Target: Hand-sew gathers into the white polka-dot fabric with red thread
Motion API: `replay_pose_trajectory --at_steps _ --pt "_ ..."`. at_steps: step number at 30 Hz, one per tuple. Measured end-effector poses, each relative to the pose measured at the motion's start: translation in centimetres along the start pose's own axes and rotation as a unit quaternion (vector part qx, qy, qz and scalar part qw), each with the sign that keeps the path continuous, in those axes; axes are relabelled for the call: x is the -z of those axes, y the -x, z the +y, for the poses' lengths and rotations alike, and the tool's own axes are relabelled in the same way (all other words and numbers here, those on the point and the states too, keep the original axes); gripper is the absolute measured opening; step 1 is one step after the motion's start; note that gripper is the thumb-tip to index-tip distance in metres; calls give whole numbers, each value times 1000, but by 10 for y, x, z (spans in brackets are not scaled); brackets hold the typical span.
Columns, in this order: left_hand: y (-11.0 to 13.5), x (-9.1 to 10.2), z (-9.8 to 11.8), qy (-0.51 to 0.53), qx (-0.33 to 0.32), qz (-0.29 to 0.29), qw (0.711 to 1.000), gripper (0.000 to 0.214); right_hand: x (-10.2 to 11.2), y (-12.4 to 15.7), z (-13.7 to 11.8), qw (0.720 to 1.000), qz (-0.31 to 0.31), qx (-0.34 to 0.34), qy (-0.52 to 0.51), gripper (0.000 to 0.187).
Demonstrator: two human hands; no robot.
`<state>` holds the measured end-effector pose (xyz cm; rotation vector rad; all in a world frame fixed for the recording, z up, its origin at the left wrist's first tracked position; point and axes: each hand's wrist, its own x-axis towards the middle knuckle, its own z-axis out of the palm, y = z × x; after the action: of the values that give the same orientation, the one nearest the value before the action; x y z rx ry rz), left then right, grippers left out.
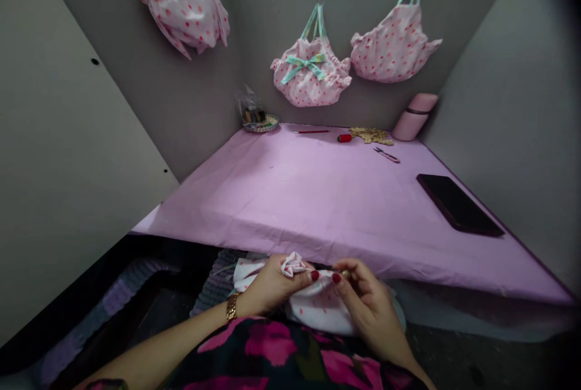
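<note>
A white cloth with pink dots (318,308) lies bunched over my lap, just below the table's front edge. My left hand (276,281) is closed around its gathered upper edge, with a small ruffled tuft (293,264) sticking up by the thumb. Facing it, my right hand (363,293) pinches the same edge between thumb and index finger. The two thumbs are a short gap apart, with the cloth edge stretched between them. Whether a needle or thread is in the right fingertips is too small to tell.
On the pink-covered table (281,190) lie a phone (458,203), thread snips (387,155), a red thread spool (344,138), a red pencil-like stick (312,131) and a beige braided piece (371,135). A pink bottle (414,117) and small basket (263,125) stand behind. Dotted fabric pieces (313,84) hang above.
</note>
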<state>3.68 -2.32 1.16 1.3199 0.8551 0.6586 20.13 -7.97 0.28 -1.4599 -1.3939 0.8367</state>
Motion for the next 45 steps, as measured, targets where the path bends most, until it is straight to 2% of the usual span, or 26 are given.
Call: replay_pose_trajectory --at_steps 3,8,15,38,45 --pt "0 0 1 0 -1 13 1000 27 1 2 -3 998 45 18 28 24" --pt "1 0 1 -15 -3 25 1000 25 7 2 -9 991 -5 99 90 24" --pt "1 0 0 12 6 28 1000 26 6 3 -3 988 -28 128 87 23" --pt "0 1 -5 15 0 35 999 27 3 2 1 987 -32 126 98 26" --pt "2 1 -3 -11 8 41 999 26 2 2 -2 986 -53 84 131 31"
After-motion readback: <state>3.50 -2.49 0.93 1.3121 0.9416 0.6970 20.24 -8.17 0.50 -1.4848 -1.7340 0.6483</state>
